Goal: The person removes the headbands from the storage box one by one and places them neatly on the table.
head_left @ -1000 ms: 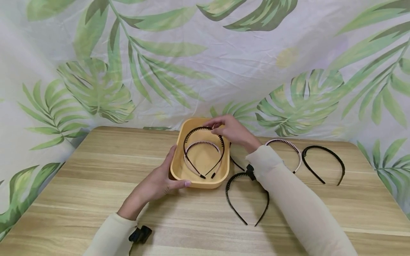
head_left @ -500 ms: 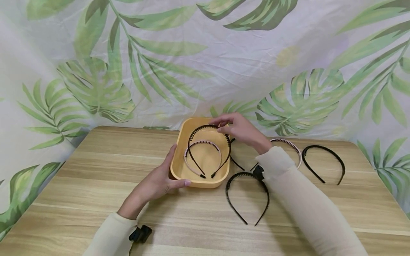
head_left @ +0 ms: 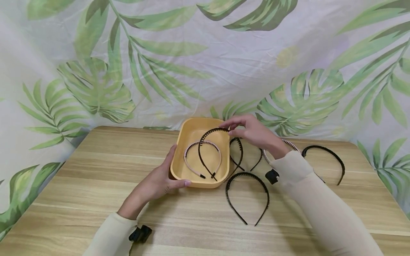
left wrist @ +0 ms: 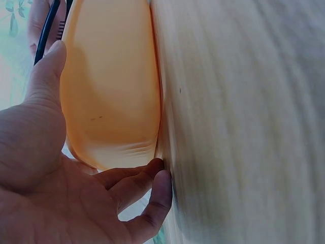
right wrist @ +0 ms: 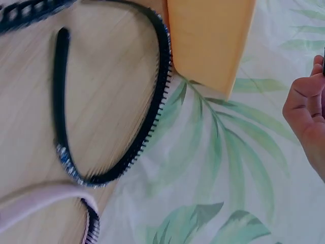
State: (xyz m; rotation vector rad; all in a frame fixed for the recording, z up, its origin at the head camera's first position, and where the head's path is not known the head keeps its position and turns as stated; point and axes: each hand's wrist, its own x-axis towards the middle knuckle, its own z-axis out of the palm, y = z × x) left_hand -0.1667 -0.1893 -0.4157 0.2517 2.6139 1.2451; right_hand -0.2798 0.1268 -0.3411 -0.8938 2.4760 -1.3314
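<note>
A yellow plastic box (head_left: 205, 185) stands at the middle back of the table. My left hand (head_left: 160, 180) holds its left side, the thumb over the near rim; in the left wrist view, the fingers lie low against the wall (left wrist: 109, 76). Inside the box lies a pink headband (head_left: 220, 156) with dark teeth. Above the right rim, my right hand (head_left: 256, 133) pinches a black toothed headband (head_left: 205, 134) by its top. That headband is tilted, one end over the box and the other outside its right wall. In the right wrist view, only part of the right hand (right wrist: 307, 109) shows.
Right of the box lie a black headband (head_left: 261, 156), a pink one (head_left: 290, 143) partly behind my right forearm, and another black one (head_left: 334, 153). A black headband (head_left: 246, 174) lies nearer. A leaf-patterned cloth (head_left: 179, 71) hangs behind the table.
My right hand has moved right with the black headband, from over the middle of the box to its right rim. The left hand and box have stayed put.
</note>
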